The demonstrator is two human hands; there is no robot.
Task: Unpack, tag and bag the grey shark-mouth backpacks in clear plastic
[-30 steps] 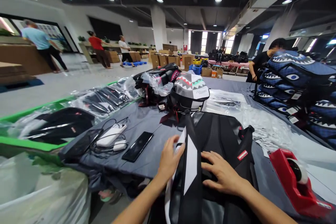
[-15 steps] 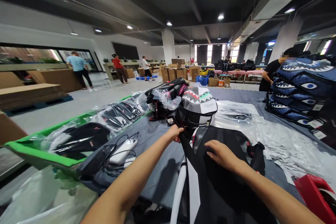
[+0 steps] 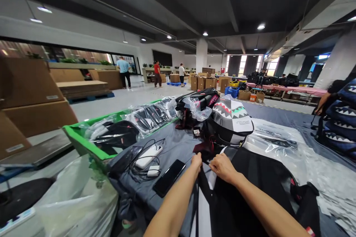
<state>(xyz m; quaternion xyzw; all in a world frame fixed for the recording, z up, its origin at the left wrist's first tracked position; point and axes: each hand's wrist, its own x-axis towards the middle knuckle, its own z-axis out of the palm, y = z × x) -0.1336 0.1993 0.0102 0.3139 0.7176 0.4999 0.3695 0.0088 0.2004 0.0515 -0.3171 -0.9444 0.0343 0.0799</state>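
Note:
A black backpack [image 3: 250, 181] with white panels lies in front of me on the grey cloth-covered table. My left hand [image 3: 197, 160] is closed on a black strap [image 3: 204, 181] at the backpack's upper left. Just to its right, my right hand [image 3: 223, 168] has its fingers curled in on the backpack's edge by a white strip; its fingertips are partly hidden. Beyond my hands stands a grey and black backpack [image 3: 232, 118] with a red, white and green toothed pattern. A dark red flap [image 3: 202, 147] lies between that bag and my left hand.
To the left lie a black phone [image 3: 169, 177] and a white power bank [image 3: 148, 156] with cables. A green-edged bin [image 3: 83, 139] holds plastic-wrapped bags. Clear plastic bags [image 3: 278, 137] cover the right side, near stacked blue backpacks [image 3: 342, 118]. Several people are in the background.
My view has turned left, bringing the phone into sight. My right hand has moved from the backpack's middle to its left edge, beside my left hand, and its fingers have closed.

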